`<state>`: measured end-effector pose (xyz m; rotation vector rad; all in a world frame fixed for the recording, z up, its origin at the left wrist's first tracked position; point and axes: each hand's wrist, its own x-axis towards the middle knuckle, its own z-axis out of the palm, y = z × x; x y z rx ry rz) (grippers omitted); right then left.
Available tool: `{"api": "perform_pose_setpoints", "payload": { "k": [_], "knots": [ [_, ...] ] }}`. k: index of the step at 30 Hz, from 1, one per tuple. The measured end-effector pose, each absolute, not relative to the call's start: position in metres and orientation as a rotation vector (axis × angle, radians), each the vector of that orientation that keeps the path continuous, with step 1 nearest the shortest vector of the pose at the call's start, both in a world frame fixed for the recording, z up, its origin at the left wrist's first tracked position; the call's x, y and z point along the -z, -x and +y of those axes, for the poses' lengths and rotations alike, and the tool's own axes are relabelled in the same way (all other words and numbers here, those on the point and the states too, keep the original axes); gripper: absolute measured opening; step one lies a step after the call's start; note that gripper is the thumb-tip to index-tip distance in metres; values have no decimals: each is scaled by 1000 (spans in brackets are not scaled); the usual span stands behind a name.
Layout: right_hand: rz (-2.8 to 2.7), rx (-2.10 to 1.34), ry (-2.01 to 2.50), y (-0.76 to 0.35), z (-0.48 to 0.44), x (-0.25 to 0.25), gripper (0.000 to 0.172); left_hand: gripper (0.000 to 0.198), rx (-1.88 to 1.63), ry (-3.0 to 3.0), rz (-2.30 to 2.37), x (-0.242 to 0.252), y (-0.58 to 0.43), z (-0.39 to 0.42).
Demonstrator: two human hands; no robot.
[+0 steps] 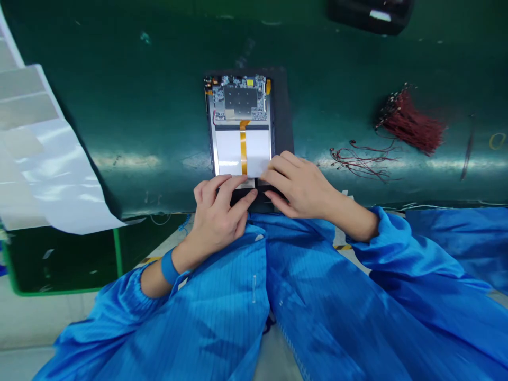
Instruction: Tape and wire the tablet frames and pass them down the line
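Observation:
An opened tablet (230,151) lies on a black mat (283,116), its circuit board (241,100) at the far end. An orange flat cable (243,151) runs from the board down over the pale battery pack. My left hand (218,211) rests on the tablet's near edge, its fingers stretched out and apart. At the near right corner is my right hand (299,185), fingers bent and thumb just below them. Whatever lies between those fingertips is too small or hidden to make out.
To the right lie a bundle of dark red wires (415,121), several loose wires (363,161) and a thin dark tool (468,148). A black object (371,13) stands at the back. Plastic-covered sheets (59,169) hang over the table's left front edge, above a green-rimmed bin (59,292).

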<state>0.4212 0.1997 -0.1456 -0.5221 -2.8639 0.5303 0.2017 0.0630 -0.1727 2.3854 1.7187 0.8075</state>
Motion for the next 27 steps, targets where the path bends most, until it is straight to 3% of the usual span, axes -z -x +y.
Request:
{"api": "perform_pose_setpoints", "payload": {
  "k": [5, 7, 12, 17, 21, 25, 27],
  "knots": [
    [-2678, -361, 405, -430, 208, 177, 29, 27, -957, -2395, 1885, 148, -159, 118],
    [-2643, -391, 410, -431, 209, 186, 28, 17, -770, -2263, 2140, 140, -141, 160],
    [-2583, -460, 439, -431, 209, 191, 24, 25, -161, -1742, 2429, 132, -124, 253],
    [-2553, -483, 397, -431, 211, 190, 21, 35, -42, -1962, 2345, 127, -131, 268],
    [-2557, -605, 418, -430, 213, 190, 20, 32, 69, -2130, 2233, 119, -130, 266],
    [-2561, -580, 407, -430, 213, 188, 18, 53, 166, -2328, 2123, 114, -128, 270],
    [-2548, -566, 398, -430, 213, 188, 17, 54, 231, -2339, 2122, 111, -131, 272]
  ]
}}
